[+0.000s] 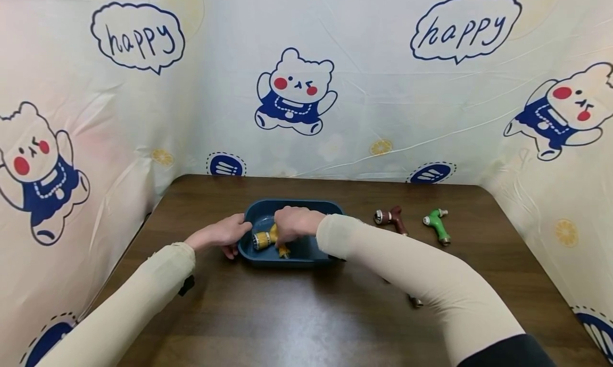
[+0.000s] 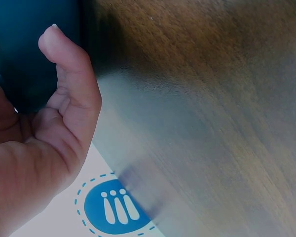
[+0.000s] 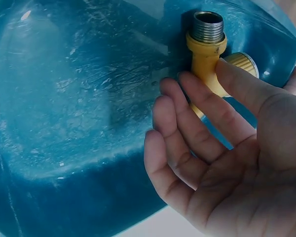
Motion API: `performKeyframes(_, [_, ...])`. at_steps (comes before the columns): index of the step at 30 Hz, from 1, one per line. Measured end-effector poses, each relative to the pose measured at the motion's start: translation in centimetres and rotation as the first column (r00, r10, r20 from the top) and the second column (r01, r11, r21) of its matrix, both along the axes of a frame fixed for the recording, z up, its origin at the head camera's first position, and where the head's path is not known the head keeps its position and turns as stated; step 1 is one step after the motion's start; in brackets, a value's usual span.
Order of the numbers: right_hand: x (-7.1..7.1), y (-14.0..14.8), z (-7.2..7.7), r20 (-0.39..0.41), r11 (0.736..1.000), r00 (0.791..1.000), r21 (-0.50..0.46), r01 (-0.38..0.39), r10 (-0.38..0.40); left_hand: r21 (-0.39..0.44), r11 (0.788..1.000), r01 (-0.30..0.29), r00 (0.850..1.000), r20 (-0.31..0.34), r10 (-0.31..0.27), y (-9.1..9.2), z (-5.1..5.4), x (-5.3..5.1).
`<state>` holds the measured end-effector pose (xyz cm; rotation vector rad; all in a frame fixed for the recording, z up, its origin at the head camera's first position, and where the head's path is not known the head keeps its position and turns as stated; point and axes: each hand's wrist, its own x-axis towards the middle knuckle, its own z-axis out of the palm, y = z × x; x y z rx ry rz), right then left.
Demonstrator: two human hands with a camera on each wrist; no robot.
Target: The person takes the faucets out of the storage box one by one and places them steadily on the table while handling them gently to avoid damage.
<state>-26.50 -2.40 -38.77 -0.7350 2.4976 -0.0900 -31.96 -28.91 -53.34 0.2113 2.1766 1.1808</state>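
Observation:
A blue oblong basin stands on the wooden table. Inside it, toward its left end, is a yellow valve with a ribbed metal-tipped knob. Its threaded metal end points up in the right wrist view. My right hand reaches into the basin and pinches the valve's yellow body between thumb and index finger; the other fingers curve loosely alongside. My left hand holds the basin's left end, thumb at the rim and fingers down the outside. In the left wrist view, the thumb bends against the blue wall.
To the right on the table lie a maroon valve and a green valve. A metal fitting shows partly under my right forearm. A printed curtain surrounds the table's back and sides.

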Motion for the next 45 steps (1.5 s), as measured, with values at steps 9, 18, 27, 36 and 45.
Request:
performKeyframes(9, [-0.5,0.7,0.3,-0.007,1.000,1.000,0.012,-0.008,0.008,-0.111,0.994,0.014,0.995,-0.094,-0.025,4.8,10.1,6.7])
performKeyframes(18, [-1.2,1.5,0.4,0.036,1.000,0.999,0.009,-0.001,0.001,-0.113,0.993,0.013,0.996,-0.091,-0.024,5.0,10.6,7.2])
performKeyframes(27, [-2.4,2.2,0.1,0.055,0.998,0.997,0.043,0.046,-0.048,-0.126,0.992,-0.003,0.996,-0.090,-0.008,5.4,10.8,7.2])
performKeyframes(36, [-2.0,2.6,0.9,0.061,0.998,0.998,0.055,0.012,-0.015,-0.132,0.991,-0.011,0.996,-0.093,-0.001,5.5,10.9,7.4])
performKeyframes(45, [-1.8,2.1,0.7,0.070,0.999,0.997,0.046,-0.025,0.022,-0.114,0.993,0.008,0.996,-0.087,-0.018,5.1,10.6,7.1])
